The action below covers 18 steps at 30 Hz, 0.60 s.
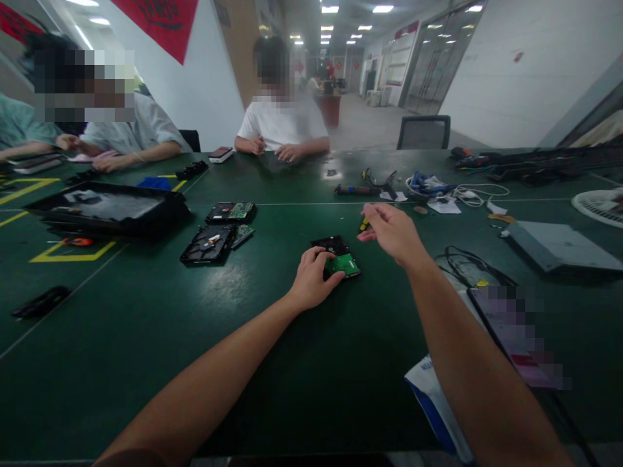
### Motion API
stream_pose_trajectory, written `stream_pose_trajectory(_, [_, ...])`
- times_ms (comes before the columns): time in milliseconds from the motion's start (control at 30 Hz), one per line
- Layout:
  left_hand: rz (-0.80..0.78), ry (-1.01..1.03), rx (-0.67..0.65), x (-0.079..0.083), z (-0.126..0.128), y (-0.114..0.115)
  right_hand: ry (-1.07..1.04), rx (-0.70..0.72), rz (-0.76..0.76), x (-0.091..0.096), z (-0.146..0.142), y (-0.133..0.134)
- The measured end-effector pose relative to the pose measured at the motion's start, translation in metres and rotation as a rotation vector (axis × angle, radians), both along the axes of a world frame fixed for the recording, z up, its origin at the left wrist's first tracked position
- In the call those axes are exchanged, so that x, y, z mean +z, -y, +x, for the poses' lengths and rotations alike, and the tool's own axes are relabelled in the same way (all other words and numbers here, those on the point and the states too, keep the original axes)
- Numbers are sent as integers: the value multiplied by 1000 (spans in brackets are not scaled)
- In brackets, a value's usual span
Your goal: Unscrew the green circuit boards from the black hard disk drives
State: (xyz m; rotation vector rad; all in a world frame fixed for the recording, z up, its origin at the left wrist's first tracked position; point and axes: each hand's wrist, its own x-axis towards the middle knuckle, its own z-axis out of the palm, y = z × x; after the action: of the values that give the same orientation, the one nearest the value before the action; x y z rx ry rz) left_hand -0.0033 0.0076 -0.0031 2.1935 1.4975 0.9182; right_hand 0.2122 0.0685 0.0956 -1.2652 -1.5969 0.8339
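Steadies a drive (335,244) with the left hand (315,280), flat on the table (272,363), just under and beyond those fingertips; holds thumb and fingers fairly wide across the near left side, touching it around a green board (347,263); cannot tell whether clasping firmly or merely resting there; pinches a small yellow-and-black tool (364,224), perhaps a screwdriver, narrowly between thumb and fingers of the right hand (392,232), just right of the drive and seemingly apart from it; cannot make out the tip; would judge the drive under the left fingers to be in one piece so far, with the board apparently seated; cannot make out screws, so cannot say how many are in or out; can see, well left of the left fingers, a black case (207,245) with a loose board (243,236) close by its right edge, suggesting separation already done on that unit; can see, slightly farther out from the same fingers, another drive (219,213) with a board apparently in place, suggesting less progress there; would therefore call the work partly done, with one unit apart and two looking whole.
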Motion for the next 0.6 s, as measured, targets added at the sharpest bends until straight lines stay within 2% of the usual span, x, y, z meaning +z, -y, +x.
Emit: stream_pose_trajectory(600, [17,11,0,-1,0,0,-20,24,-10,-2,0,0])
